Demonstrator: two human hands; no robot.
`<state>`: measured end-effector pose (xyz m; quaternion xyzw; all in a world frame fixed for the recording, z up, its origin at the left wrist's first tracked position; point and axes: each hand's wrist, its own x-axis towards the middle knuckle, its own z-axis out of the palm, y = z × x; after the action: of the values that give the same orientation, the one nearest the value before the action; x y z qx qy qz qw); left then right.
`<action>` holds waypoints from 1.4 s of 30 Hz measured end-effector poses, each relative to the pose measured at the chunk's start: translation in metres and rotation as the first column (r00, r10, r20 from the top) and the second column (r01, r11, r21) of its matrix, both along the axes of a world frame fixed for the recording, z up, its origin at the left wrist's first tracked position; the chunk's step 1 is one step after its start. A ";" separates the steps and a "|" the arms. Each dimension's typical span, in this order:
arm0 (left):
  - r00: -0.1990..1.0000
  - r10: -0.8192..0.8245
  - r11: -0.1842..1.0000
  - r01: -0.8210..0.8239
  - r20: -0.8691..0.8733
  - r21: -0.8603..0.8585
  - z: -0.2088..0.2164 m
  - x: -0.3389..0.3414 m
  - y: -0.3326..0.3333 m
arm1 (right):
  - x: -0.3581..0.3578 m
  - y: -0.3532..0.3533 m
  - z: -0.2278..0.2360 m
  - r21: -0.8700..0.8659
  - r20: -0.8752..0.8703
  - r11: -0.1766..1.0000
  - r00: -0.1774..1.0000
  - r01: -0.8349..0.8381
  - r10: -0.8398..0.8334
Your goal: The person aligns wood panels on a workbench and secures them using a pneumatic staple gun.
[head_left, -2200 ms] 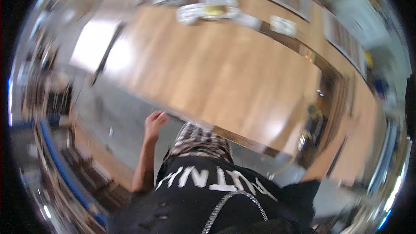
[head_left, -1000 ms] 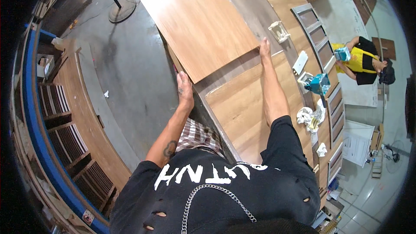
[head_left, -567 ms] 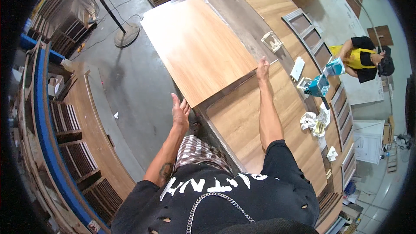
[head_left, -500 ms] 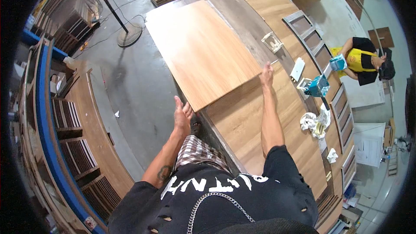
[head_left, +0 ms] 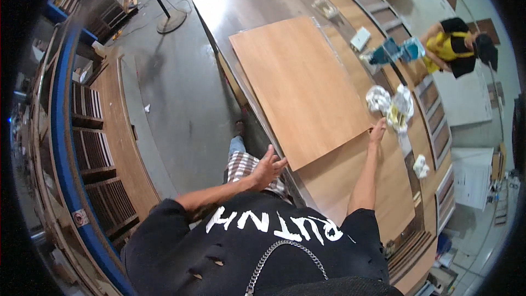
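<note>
A large light-brown wooden panel (head_left: 301,93) lies over other wood-grain panels on the long worktable. At its near left corner is my left hand (head_left: 268,168), fingers spread and fingertips close to the edge; whether they touch it I cannot tell. My right hand (head_left: 377,130) is at the near right corner, with its fingers closed on the panel's edge. Part of the wood-grain surface (head_left: 350,175) beneath shows between my forearms.
White crumpled cloths (head_left: 399,107) lie just beyond my right hand. Farther right are a blue container (head_left: 386,52) and slatted frames (head_left: 378,13). A co-worker (head_left: 452,46) in a yellow apron stands across the table. On the left runs a blue-edged rack (head_left: 66,131); a stand fan's base (head_left: 171,22) is on the floor.
The panel has come toward me along the table, baring the table's far end. Both hands have moved with it, and my view has shifted. The co-worker's arms have moved toward the blue container.
</note>
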<state>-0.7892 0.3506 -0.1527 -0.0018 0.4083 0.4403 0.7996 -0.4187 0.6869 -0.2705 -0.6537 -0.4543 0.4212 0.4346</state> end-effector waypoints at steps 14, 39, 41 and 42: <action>0.404 0.079 0.911 0.342 -0.911 0.231 -0.056 -0.075 0.087 | 0.144 -0.309 0.082 -0.058 0.568 0.863 0.727 0.502 -0.384; 0.268 0.022 0.314 0.913 -0.963 0.261 -0.074 -0.088 0.155 | 0.005 -0.523 0.055 -0.118 -0.135 0.500 0.485 0.858 -0.864; 0.077 0.164 0.242 0.963 -0.983 0.116 -0.060 -0.083 0.150 | 0.005 -0.525 0.058 -0.124 -0.182 0.514 0.490 0.849 -0.852; 0.022 0.229 0.194 0.979 -0.973 0.068 -0.056 -0.082 0.149 | 0.004 -0.525 0.061 -0.127 -0.218 0.522 0.489 0.844 -0.844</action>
<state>-0.8716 0.4994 -0.2091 0.8214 0.4508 0.1296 0.3244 -0.4147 0.1617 -0.2096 -0.7333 -0.0164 0.2348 0.6379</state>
